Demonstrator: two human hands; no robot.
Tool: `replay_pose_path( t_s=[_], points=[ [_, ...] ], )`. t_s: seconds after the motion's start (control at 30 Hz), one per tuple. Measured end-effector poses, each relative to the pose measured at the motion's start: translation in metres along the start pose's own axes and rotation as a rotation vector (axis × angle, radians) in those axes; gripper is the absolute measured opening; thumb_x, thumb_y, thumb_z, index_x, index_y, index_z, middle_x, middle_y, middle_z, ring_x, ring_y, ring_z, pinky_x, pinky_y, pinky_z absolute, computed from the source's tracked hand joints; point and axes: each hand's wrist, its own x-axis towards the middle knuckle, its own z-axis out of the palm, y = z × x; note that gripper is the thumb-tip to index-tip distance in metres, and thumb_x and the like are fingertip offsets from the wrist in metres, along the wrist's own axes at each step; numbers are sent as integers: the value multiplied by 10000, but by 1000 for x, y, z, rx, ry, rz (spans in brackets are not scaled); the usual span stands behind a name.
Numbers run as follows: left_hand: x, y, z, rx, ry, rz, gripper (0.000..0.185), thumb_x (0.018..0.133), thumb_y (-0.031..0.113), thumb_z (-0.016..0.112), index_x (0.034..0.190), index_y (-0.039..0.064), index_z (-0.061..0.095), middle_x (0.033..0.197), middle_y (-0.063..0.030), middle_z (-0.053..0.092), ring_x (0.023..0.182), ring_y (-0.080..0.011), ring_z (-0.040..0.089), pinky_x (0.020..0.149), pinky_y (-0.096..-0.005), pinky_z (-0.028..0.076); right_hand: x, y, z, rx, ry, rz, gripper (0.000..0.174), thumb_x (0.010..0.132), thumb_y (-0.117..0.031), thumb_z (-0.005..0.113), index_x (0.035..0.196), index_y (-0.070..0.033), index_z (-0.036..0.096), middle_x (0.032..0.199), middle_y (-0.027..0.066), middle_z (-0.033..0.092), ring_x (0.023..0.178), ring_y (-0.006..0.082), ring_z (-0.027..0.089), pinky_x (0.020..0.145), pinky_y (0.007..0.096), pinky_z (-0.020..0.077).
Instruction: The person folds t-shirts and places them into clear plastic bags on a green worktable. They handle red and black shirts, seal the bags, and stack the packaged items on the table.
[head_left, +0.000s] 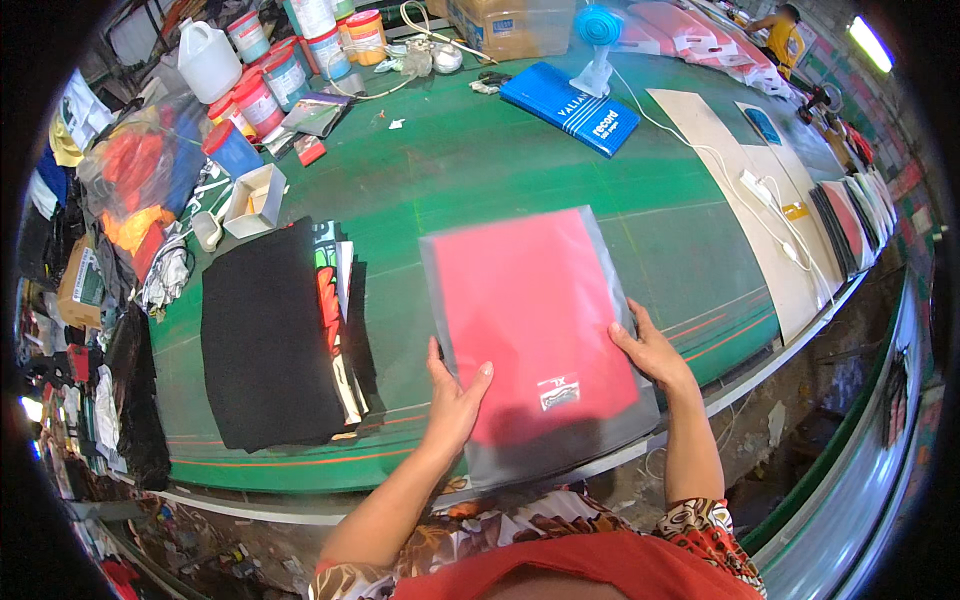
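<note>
A folded pink-red garment (525, 300) lies flat inside a frosted plastic bag (517, 457) at the table's front edge. My left hand (457, 397) grips the bag's left side, thumb on top. On the opposite side my right hand (651, 346) holds the edge, its thumb also on top and the fingers partly hidden. A small label with a size mark (559, 391) shows near the garment's lower edge. Left of the bag rests a stack of folded black garments (262, 345), with colourful printed fabric (328, 300) showing along its right side.
Behind, on the green table (480, 172), lie a blue record book (562, 112) and a small blue fan (598, 30). Paint tubs (259, 101), a white jug (206, 64) and an open small box (256, 201) crowd the back left. A power strip (757, 187) with cords lies right. A person (784, 41) is far off.
</note>
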Motion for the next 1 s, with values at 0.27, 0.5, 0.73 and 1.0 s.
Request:
replay_pose_path(
  t_s=[0.27, 0.5, 0.73, 1.0],
  points=[
    [5, -25, 37, 39, -54, 175, 1055, 866, 300, 717, 1509, -122, -6, 1569, -320, 103, 1473, -384, 170, 1215, -419, 133, 6, 20, -19, 167, 15, -128, 946, 812, -293, 794, 1513, 40, 254, 1500, 280, 369, 1410, 337, 353, 1161, 412, 275],
    [39, -43, 152, 334, -108, 537, 1032, 856, 261, 704, 1492, -149, 2, 1479, -402, 188, 1393, -504, 227, 1186, -480, 191, 14, 36, -130, -16, 112, -86, 891, 830, -312, 779, 1502, 25, 300, 1453, 266, 438, 1384, 325, 377, 1149, 408, 290],
    [56, -8, 294, 138, -381, 114, 1031, 874, 231, 671, 1528, -66, -69, 1478, -381, 218, 1368, -508, 291, 1166, -477, 264, 24, 78, -262, 22, 150, 63, 813, 882, -184, 722, 1521, 11, 258, 1395, 235, 508, 1239, 278, 536, 1034, 379, 440],
    [85, 29, 277, -127, -1050, -259, 945, 886, 206, 686, 1577, 45, 62, 1638, -200, 110, 1495, -322, 197, 1193, -429, 230, 38, 149, -355, 106, 215, 206, 788, 903, -71, 663, 1545, -19, 210, 1317, 207, 575, 1091, 270, 631, 940, 393, 516]
  ],
)
